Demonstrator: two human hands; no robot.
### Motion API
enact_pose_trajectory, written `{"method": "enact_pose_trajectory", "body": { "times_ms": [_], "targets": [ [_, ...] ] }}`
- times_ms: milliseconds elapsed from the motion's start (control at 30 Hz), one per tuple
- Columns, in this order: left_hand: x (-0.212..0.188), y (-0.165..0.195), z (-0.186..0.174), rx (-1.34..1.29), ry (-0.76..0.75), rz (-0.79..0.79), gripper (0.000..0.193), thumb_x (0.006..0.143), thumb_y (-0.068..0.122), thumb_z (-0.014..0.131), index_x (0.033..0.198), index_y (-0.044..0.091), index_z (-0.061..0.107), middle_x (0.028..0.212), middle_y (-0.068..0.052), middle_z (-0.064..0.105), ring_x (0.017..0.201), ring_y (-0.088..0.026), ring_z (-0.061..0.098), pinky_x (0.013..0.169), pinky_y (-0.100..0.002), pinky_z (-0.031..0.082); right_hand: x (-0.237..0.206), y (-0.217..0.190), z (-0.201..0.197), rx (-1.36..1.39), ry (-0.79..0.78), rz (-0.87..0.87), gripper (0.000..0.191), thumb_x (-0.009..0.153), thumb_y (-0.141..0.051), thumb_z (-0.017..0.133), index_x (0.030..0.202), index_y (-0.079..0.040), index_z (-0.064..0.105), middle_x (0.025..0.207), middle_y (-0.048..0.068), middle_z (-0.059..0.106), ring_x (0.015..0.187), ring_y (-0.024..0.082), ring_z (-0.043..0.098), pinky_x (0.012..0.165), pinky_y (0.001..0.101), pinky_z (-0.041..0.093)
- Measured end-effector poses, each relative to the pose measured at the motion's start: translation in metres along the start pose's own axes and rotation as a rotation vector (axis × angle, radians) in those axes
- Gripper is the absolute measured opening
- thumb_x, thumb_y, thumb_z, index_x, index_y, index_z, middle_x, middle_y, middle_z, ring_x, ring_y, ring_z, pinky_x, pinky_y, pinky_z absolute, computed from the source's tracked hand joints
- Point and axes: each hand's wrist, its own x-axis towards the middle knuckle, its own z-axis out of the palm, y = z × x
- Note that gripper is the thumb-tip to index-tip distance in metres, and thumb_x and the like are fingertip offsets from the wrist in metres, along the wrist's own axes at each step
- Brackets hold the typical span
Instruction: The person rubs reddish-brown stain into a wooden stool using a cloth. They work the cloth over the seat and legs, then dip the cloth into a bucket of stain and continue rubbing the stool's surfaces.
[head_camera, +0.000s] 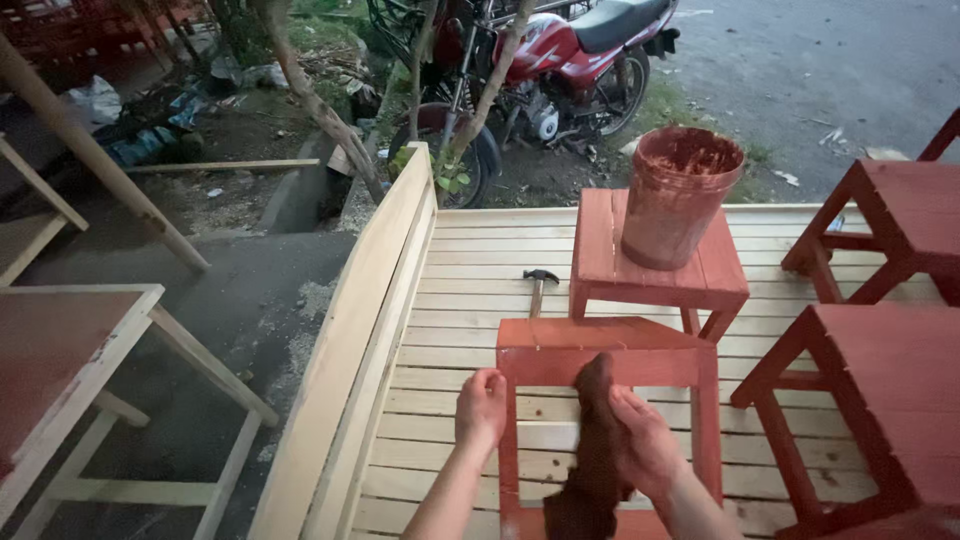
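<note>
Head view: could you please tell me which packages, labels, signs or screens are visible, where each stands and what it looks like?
No labels, signs or screens show.
Bucket: the only container, standing on a red stool past the hands; round, open-topped, smeared red-brown.
Plastic bags: top left on the ground; crumpled, pale and bluish, too small to tell more.

Hammer (540, 289), paint bucket (680, 196), red motorcycle (570, 60)

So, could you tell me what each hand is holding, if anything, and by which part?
The right hand grips a dark red-stained rag around its middle. The left hand holds the red stool by its left leg, near the top.
</note>
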Motion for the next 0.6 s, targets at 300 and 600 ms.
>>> {"method": "enact_pose_trajectory", "body": {
  "times_ms": [300, 600],
  "targets": [
    [0.027, -0.038, 0.001, -0.597, -0.47, -0.404, 0.059, 0.106, 0.052, 0.039, 0.13, 0.005, 0.067, 0.12, -0.013, 0.071, 0.105, -0.03, 0.064, 0.09, -0.043, 0.052, 0.056, 0.092, 0.069, -1.489, 0.177, -0.944, 0.028, 0.098, -0.033, 0.063, 0.118, -0.014, 0.071, 0.119, 0.005, 0.075, 0.122, 0.028, 0.066, 0.102, 0.0342, 0.053],
    [0.042, -0.054, 0.005, -0.751, -0.723, -0.583, 0.085, 0.096, 0.079, 0.022, 0.133, 0.008, 0.052, 0.107, -0.012, 0.07, 0.091, -0.019, 0.062, 0.087, -0.036, 0.044, 0.066, 0.13, 0.059, -1.954, 0.649, -0.932, 0.064, 0.089, -0.039, 0.058, 0.142, -0.004, 0.055, 0.145, 0.019, 0.054, 0.136, 0.04, 0.041, 0.107, 0.0494, 0.031]
  ]
}}
